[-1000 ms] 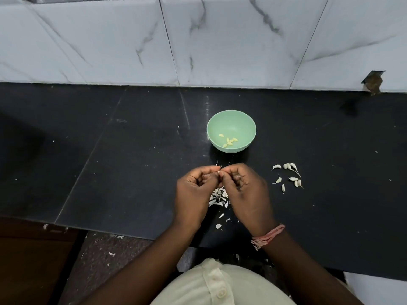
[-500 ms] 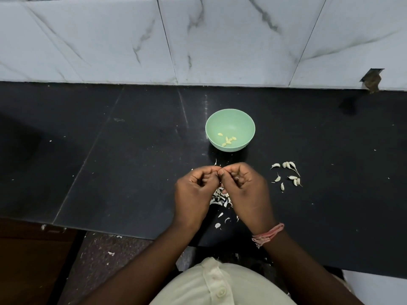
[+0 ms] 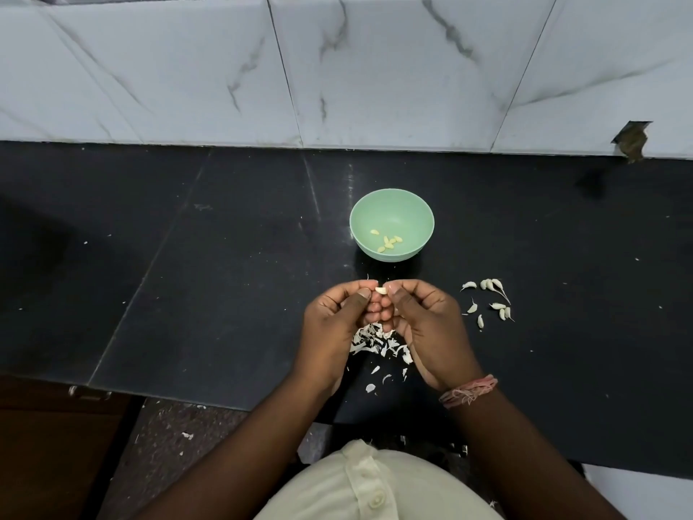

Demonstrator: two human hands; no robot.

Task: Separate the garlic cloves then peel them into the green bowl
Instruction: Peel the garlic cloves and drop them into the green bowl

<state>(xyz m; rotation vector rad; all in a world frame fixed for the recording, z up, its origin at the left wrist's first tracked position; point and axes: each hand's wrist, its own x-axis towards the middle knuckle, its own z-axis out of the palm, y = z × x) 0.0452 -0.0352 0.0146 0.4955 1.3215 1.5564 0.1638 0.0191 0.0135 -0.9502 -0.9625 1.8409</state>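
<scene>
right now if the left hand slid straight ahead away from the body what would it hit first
Probably the bowl: the left hand, pinching a clove with the right hand, sits just short of its left side. Depth is unclear, so it might slip past.

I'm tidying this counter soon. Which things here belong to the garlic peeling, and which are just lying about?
In use:
green bowl
peeled cloves
clove pinched by left hand and right hand
unpeeled cloves

Lying about:
peel scraps
</scene>
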